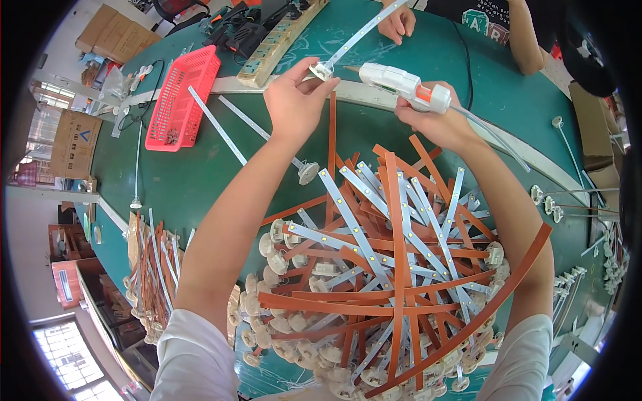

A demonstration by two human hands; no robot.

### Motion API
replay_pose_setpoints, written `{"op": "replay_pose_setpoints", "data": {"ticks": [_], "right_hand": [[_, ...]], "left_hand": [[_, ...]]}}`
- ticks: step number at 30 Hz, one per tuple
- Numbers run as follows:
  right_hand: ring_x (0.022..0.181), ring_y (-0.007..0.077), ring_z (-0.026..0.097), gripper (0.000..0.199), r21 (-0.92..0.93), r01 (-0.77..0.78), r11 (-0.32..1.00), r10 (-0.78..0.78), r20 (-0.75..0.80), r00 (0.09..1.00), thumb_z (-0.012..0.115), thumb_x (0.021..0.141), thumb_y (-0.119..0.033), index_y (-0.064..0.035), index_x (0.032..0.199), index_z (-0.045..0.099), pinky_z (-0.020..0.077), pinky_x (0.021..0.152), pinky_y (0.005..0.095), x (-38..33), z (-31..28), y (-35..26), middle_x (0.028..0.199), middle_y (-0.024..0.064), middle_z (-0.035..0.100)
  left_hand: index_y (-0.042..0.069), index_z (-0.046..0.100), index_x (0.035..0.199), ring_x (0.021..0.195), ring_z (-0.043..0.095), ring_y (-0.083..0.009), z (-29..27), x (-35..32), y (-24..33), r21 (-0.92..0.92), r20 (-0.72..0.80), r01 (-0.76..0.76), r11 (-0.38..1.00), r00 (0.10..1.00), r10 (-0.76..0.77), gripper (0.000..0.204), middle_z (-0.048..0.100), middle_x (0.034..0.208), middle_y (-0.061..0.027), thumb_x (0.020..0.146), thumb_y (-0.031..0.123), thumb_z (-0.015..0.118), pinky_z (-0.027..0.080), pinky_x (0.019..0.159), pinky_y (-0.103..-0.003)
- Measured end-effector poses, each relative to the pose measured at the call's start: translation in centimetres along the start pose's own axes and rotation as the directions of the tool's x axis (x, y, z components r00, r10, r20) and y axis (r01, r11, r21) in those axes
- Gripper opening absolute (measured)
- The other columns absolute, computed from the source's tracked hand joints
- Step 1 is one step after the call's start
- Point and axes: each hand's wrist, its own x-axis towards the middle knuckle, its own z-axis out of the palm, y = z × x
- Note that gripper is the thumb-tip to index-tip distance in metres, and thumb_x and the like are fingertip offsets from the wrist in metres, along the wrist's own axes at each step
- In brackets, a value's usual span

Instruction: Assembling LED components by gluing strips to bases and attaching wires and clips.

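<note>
My left hand [294, 103] pinches the round white base [322, 71] of an LED strip [364, 31], which slants up and to the right. In my right hand [435, 121] is a white hot glue gun [396, 81] with an orange part at its rear. The gun's nozzle points left at the base, a small gap apart from it. Below and between my forearms lies a heap of LED strips [351, 217] with round white bases [271, 244], mixed with orange-brown strips [399, 267]. Two loose LED strips [221, 127] rest left of my left wrist.
A red plastic basket [182, 100] stands left on the green table [134, 170]. Behind it are a wooden-framed power strip [277, 43] and dark tools [234, 30]. Across the table are a co-worker's hand [397, 25] and arm. More strips [160, 260] lie at lower left.
</note>
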Motion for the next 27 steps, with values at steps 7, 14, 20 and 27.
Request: {"op": "replay_pose_setpoints", "data": {"ticks": [7, 14, 20, 27], "right_hand": [[0.072, 0.0129, 0.057, 0.018, -0.078, 0.003, 0.997, -0.01, -0.099, 0.995, 0.068, 0.077, -0.024, -0.0083, 0.084, 0.062, 0.0479, 0.073, 0.0286, 0.0, 1.2, 1.6, 0.08, 0.003, 0.059], [0.084, 0.022, 0.059, 0.019, 0.086, -0.084, 0.993, 0.081, 0.045, 0.996, 0.064, 0.074, -0.024, -0.0083, 0.084, 0.065, 0.0468, 0.074, 0.0347, -0.1, 0.8, 0.7, 0.086, 0.0101, 0.063], [0.058, 0.0153, 0.057, 0.018, 0.223, -0.108, 0.969, 0.102, 0.04, 0.994, 0.064, 0.075, -0.022, -0.0058, 0.082, 0.064, 0.0469, 0.061, 0.03, -0.3, 0.8, 0.8, 0.07, 0.0056, 0.06], [0.065, 0.0138, 0.059, 0.021, 0.195, -0.085, 0.977, 0.072, 0.072, 0.995, 0.063, 0.077, -0.028, -0.01, 0.087, 0.065, 0.0465, 0.067, 0.0284, 0.0, 1.3, 2.0, 0.078, 0.0035, 0.063]], "left_hand": [[-0.004, 0.063, 0.111, 0.079, 0.07, -0.0122, 0.8, -0.4, -0.1, 0.097, 0.035, -0.014, 0.995, 0.999, 0.011, 0.04, 0.073, 0.086, -0.0102, 0.076, 0.008, 0.078, 0.054, 0.071, -0.024], [-0.006, 0.06, 0.116, 0.092, 0.068, -0.0139, 0.5, -0.3, -0.3, -0.289, 0.123, 0.153, 0.945, 0.985, -0.122, 0.04, 0.069, 0.102, -0.0109, 0.08, 0.005, 0.074, 0.053, 0.077, -0.023], [-0.006, 0.056, 0.122, 0.1, 0.066, -0.0191, 0.6, -0.6, 0.8, -0.464, 0.27, 0.318, 0.827, 0.94, -0.21, 0.039, 0.067, 0.106, -0.0115, 0.086, 0.002, 0.068, 0.053, 0.082, -0.024], [-0.005, 0.054, 0.125, 0.11, 0.062, -0.0271, 0.5, -0.8, 0.5, -0.635, 0.447, 0.464, 0.618, 0.873, -0.195, 0.035, 0.062, 0.115, -0.0142, 0.091, 0.0, 0.061, 0.056, 0.092, -0.025]]}}
